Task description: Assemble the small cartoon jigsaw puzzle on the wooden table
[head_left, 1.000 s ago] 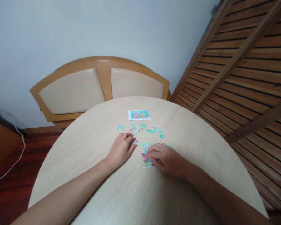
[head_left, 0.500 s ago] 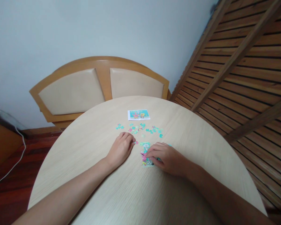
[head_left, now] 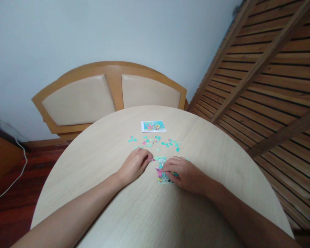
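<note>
My left hand [head_left: 137, 163] is closed, with a small pink jigsaw piece [head_left: 153, 159] pinched at its fingertips. That piece is just left of the upper corner of a partly joined jigsaw puzzle [head_left: 160, 172], which shows a pale cartoon figure and a pink one on a teal ground. From the right, my right hand [head_left: 182, 171] rests on the joined puzzle, its fingers bent together and pressing on it. The palm and fingers hide the puzzle's right part. Loose teal, pink and yellow puzzle pieces [head_left: 151, 142] lie scattered beyond both hands.
A picture card [head_left: 153, 126] with cartoon figures lies behind the loose pieces. All of this is on a round wooden table [head_left: 93, 151]. A padded chair back [head_left: 111, 89] stands at the far edge, and a slatted wooden screen [head_left: 263, 82] leans on the right.
My left hand has moved slightly right with the pink piece, closer to the joined puzzle. Teal pieces show behind its knuckles now. My right hand has stayed almost still on the puzzle.
</note>
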Motion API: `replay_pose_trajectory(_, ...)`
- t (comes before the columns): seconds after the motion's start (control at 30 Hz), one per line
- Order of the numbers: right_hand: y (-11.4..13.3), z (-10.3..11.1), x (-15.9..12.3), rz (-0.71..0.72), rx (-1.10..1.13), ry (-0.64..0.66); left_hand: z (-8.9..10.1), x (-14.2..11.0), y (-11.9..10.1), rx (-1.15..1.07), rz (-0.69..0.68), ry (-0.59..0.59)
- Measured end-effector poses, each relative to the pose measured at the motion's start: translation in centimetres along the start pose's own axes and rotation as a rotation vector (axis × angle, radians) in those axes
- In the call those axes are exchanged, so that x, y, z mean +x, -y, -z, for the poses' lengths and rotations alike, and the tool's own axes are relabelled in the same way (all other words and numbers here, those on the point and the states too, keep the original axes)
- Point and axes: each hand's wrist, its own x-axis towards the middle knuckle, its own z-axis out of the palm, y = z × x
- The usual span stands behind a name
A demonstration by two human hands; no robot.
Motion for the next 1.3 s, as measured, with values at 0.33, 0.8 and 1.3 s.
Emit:
replay_pose_trajectory(0.33, 0.0, 0.0, 0.0, 0.005, 0.01, 0.012, 1.3, -0.9, -1.7, -0.095, -0.167, 0.136)
replay_pose_trajectory(0.8, 0.0, -0.2, 0.0, -0.009, 0.003, 0.008, 1.0, -0.9, -2.3, -0.06, -0.099, 0.134)
replay_pose_trajectory(1.3, 0.3, 0.1, 0.1, -0.028, -0.002, 0.014, -0.5, -2.1, -3.7, 0.068, 0.139, 0.036)
